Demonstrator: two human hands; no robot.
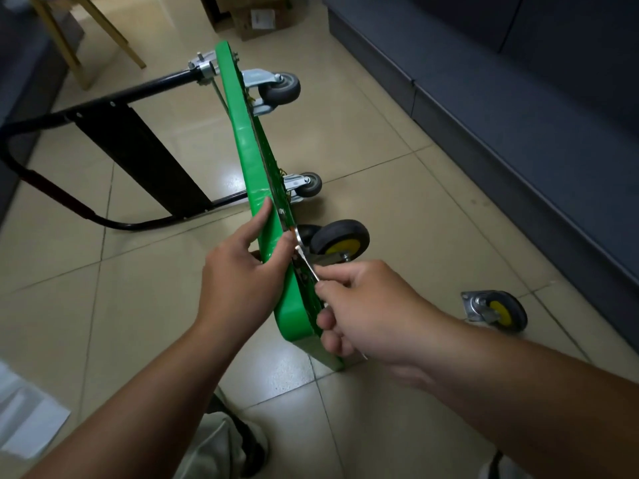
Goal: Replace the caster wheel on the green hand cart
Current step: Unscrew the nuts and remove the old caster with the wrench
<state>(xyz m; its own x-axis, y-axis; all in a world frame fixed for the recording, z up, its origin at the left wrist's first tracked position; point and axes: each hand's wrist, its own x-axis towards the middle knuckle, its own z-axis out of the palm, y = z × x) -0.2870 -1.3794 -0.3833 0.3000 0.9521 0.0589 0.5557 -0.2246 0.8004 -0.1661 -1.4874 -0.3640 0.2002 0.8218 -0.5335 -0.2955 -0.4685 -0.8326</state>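
Observation:
The green hand cart [249, 146] stands on its edge on the tiled floor, its black handle [103, 108] lying to the left. My left hand [238, 271] grips the deck's near edge, forefinger stretched along the green top. My right hand [359, 305] holds a thin metal wrench [306, 262] whose head sits at the mount of a black caster with a yellow hub [340, 242]. The bolt itself is hidden behind the deck. Two grey casters [281, 88] [307, 184] sit further along the underside. A loose yellow-hub caster with its plate [496, 311] lies on the floor to the right.
A dark grey sofa base [518, 133] runs along the right side. Cardboard boxes [257, 20] and wooden legs [69, 39] stand at the back. White paper [24, 420] lies at the lower left. My trouser legs and a shoe [249, 447] show at the bottom.

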